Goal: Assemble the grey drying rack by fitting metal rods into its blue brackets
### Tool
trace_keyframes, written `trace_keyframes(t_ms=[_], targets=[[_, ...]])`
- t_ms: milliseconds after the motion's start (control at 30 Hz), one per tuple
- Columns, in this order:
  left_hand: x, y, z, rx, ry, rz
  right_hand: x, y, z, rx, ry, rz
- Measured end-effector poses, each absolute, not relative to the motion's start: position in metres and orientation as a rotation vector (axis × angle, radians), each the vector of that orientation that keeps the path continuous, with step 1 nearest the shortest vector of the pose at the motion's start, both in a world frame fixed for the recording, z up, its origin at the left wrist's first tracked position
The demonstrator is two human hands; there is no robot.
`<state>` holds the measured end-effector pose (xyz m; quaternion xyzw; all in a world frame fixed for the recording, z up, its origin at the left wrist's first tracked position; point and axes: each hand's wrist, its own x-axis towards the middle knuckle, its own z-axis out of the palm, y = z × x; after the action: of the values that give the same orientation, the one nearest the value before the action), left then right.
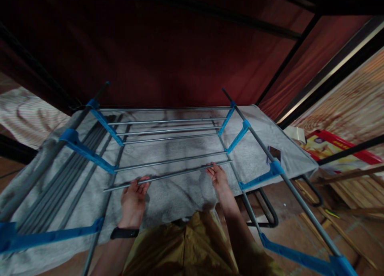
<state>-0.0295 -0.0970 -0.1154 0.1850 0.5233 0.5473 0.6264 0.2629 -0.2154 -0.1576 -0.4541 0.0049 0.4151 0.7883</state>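
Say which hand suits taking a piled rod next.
Likely the left hand: the piled rods lie on its side. The right hand is farther; both hold a single rod.

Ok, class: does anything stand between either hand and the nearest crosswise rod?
Nothing visible does. The left hand and right hand both hold the nearest crosswise rod; the next crosswise rod lies beyond it, not between.

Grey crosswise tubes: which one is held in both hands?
The nearest crosswise tube, slanting between the left hand and right hand; the other crosswise tubes sit farther away, with neither hand touching them.
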Motion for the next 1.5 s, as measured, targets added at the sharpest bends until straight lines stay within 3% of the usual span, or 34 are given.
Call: trace_keyframes(t_ms=[1500], targets=[[-0.022, -0.110, -0.128, 0.343, 1.241, 1.302, 0.271, -0.230, -0.172, -1.063, 0.012, 0.858]])
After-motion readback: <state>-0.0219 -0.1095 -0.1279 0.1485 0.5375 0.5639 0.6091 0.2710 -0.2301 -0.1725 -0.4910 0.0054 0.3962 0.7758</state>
